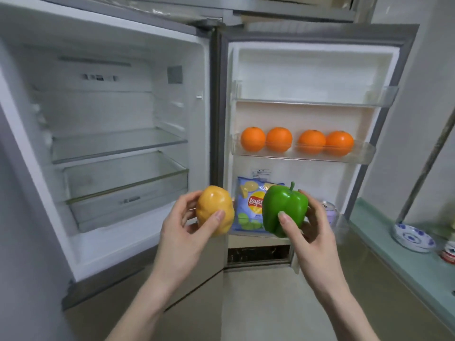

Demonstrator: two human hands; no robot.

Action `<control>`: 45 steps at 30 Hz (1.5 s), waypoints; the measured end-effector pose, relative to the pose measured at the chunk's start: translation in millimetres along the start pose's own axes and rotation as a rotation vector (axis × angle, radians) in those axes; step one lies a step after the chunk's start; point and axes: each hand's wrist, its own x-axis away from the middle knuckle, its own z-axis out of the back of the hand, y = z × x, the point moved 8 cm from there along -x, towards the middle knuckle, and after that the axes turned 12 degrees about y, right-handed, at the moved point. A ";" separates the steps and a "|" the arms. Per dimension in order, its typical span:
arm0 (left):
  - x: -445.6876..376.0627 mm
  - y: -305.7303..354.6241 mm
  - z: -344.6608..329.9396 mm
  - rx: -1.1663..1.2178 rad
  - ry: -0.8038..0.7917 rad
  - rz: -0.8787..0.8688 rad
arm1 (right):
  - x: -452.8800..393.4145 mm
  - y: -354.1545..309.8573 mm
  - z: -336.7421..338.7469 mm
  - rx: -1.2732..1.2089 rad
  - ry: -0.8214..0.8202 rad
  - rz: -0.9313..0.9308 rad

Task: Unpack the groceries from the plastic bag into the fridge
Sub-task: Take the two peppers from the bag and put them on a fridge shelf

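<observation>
The fridge (138, 244) stands open in front of me, its glass shelf (118, 143) and clear drawer (128, 190) bare. My left hand (184, 225) grips a yellow potato-shaped vegetable (211, 205) near the hinge post. My right hand (310, 232) holds a green bell pepper (283, 205) upright, in front of the lower door bin. Several oranges (295, 142) sit in a row in the middle door bin. A blue Lay's chip bag (248, 207) and a pale can (330, 212) stand in the lower door bin. No plastic bag is visible.
The open fridge door (369, 119) hangs to the right, its top bin (315, 99) bare. A green-topped counter (398, 252) runs along the right with a blue-and-white dish (413, 237) and a small jar (449, 252). A pole (428, 163) leans by the wall.
</observation>
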 end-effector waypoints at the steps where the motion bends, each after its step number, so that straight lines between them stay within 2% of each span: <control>1: -6.8 -1.8 4.3 -0.002 0.014 0.005 | -4.9 2.7 -11.4 -0.011 -0.012 -0.001; 20: -141.8 -46.6 74.1 -0.162 0.425 -0.047 | -97.1 77.9 -229.3 -0.284 -0.403 -0.081; 33: -179.2 -58.6 133.3 -0.288 0.633 -0.084 | -123.3 103.4 -340.1 -0.382 -0.522 -0.122; 45: -274.9 -63.8 184.3 -0.233 0.674 -0.182 | -143.8 88.1 -451.9 -0.361 -0.527 -0.027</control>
